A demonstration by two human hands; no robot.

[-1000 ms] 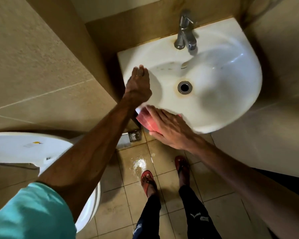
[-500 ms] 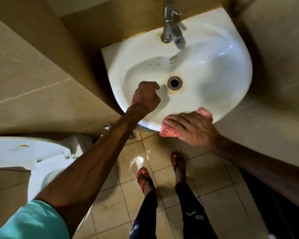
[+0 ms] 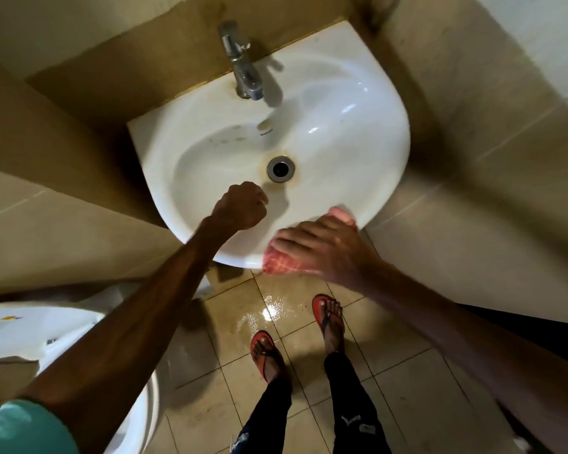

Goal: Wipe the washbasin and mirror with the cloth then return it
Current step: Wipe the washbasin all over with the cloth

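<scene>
Pressing cloth (image 3: 277, 263) onto washbasin (image 3: 348, 139) rim, right grip (image 3: 323, 248) lies flat.

Your left hand (image 3: 240, 206) was curled into a fist holding nothing, knuckles up, at the end of your left arm (image 3: 138, 322), which stretched straight out from the near left. Your right hand (image 3: 318, 247) lay palm down, fingers straight and pointing left, with your right forearm (image 3: 456, 335) reaching in from the near right. The two hands sat near each other without touching.

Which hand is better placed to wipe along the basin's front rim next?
Right. The right hand presses the pink cloth on the front rim of the washbasin; the left hand is an empty fist over the bowl.
</scene>
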